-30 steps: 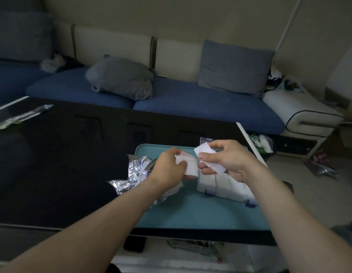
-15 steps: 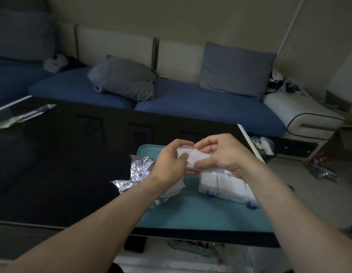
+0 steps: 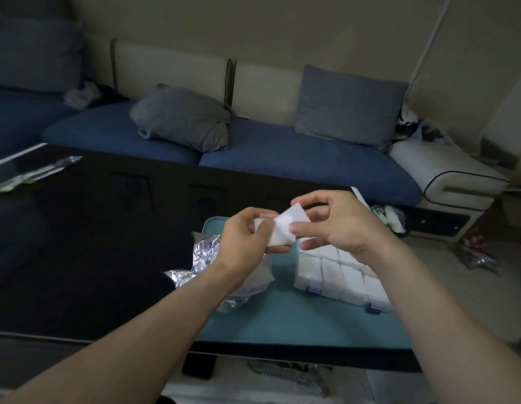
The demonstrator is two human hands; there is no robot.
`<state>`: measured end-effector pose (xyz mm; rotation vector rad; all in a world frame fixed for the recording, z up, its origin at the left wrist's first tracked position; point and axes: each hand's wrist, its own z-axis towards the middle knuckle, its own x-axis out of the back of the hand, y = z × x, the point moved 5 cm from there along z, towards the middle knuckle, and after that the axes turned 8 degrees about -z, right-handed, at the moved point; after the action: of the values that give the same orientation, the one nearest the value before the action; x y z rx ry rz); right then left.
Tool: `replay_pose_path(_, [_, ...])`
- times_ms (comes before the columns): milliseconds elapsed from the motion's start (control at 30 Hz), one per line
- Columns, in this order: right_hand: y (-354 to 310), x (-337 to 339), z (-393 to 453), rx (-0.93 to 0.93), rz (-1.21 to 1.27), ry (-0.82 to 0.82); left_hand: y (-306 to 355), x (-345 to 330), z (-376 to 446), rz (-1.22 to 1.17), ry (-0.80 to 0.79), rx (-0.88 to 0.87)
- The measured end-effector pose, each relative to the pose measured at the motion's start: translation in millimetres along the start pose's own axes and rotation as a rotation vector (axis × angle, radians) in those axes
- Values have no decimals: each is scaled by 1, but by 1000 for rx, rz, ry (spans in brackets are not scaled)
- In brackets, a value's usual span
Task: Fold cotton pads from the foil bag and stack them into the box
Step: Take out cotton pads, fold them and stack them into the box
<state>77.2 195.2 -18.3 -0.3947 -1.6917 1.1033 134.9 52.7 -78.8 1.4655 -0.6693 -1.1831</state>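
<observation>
A white cotton pad [image 3: 284, 228] is held in the air between both hands, above the teal tray [image 3: 285, 319]. My left hand [image 3: 241, 239] pinches its left side and my right hand [image 3: 332, 225] pinches its right side with thumb and fingers. Under my left wrist lies the crumpled foil bag [image 3: 202, 253], partly hidden by the arm. The clear compartment box [image 3: 341, 275], with blue clasps and filled with white folded pads, sits on the tray below my right hand.
The tray rests at the right end of a glossy black table [image 3: 87, 243]. A plastic wrapper [image 3: 34, 173] lies at the table's far left. Behind stands a blue sofa [image 3: 282, 161] with grey cushions. Clutter lies on the floor to the right.
The hands, apart with a pad piece each a second ago, have come together on one pad, and its right corner now stands up between the fingers.
</observation>
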Motion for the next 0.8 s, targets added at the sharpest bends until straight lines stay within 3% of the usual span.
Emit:
replay_pose_path(133, [5,10,-6,18,-26,157,4,1,2,7,54,-50])
replay_pose_path(233, [18,18,-13,-20,280,271,4,5,2,-10,118,-52])
replay_pose_path(367, [31,-7,-19,-110,603,174,6,2,1,-20,135,-63])
replay_pose_path(500, [40,-29,-14,-159,368,273,7,-10,-7,-56,75,-40])
replay_pose_path(667, [44,-25,-9,-78,126,424,4,-16,-9,-75,-22,-8])
replay_pose_path(800, [48,-21,-2,13,75,285,7,-14,-9,46,-104,-29])
